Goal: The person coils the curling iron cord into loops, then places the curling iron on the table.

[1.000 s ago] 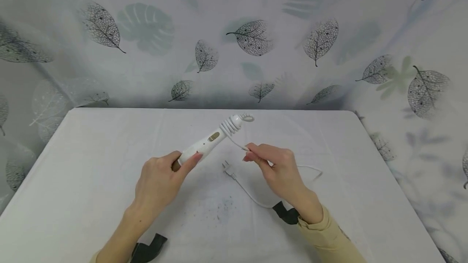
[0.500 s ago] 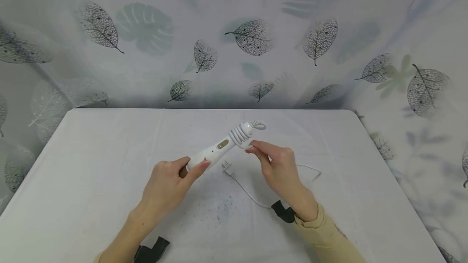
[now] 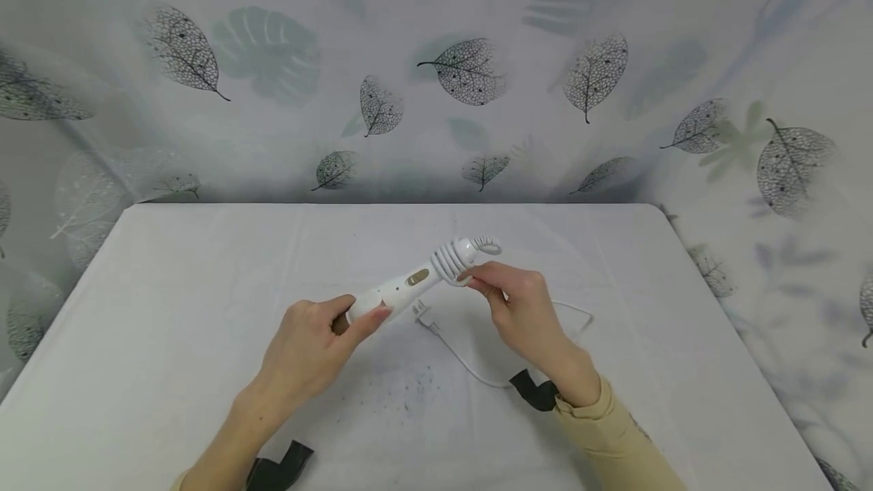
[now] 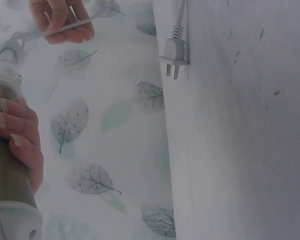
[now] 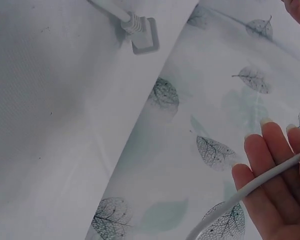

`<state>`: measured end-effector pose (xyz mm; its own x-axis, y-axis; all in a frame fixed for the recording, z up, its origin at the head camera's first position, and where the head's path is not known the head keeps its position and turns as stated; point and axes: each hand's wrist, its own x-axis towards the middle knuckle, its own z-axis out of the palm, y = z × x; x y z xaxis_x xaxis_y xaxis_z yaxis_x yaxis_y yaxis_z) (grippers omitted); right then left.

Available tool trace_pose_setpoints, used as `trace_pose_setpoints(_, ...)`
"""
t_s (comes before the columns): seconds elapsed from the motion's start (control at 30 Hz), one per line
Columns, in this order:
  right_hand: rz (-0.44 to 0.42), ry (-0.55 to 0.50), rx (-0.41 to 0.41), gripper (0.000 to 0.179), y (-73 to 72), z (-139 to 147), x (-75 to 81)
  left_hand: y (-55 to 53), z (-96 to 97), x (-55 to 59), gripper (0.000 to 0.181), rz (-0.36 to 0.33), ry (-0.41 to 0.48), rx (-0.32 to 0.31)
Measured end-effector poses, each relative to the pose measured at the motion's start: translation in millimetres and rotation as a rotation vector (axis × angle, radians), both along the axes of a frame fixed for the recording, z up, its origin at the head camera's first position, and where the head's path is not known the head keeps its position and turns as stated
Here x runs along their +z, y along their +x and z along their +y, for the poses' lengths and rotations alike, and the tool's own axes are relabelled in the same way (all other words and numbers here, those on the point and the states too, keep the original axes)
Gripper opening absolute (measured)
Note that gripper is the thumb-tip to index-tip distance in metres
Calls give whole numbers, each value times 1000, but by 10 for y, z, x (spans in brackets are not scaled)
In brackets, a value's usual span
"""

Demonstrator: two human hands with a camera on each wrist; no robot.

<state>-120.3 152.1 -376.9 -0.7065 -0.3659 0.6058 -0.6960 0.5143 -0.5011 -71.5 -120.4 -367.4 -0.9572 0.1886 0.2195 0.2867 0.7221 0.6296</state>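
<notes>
My left hand grips the lower end of a white corded handheld appliance, its thumb on top. The appliance tilts up to the right above the table and has a gold oval switch; a brownish-gold side shows in the left wrist view. White power cord is wound in several turns round its far end. Close to these turns, my right hand pinches the cord between thumb and forefinger. In the right wrist view the cord runs across the fingers. The two-pin plug lies on the table between the hands.
A white cloth covers the table, with dark specks near the middle. More loose cord lies right of the right hand. Leaf-patterned fabric hangs behind. Black straps hang at both wrists.
The appliance and left hand have moved right and slightly down. The right hand has drawn the cord in closer to the wound turns, and the free stretch between them has shortened.
</notes>
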Motion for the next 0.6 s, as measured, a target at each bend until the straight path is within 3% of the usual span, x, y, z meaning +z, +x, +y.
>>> trace_pose_setpoints(0.27, 31, 77, -43, 23, -23, 33, -20, -1, -30, -30, 49, 24, -3, -137)
trace_pose_setpoints(0.33, 4, 68, -46, 29, -18, 34, -23, 0, -35, -38, 49, 27, -2, -167)
trace_pose_setpoints(0.5, -84, 26, 3, 38, -2, 36, -15, 2, -34, -47, 49, 24, -4, -204)
trace_pose_setpoints(0.6, -25, 50, 47, 30, -7, 40, -11, 5, -23, -46, 49, 7, -2, -238)
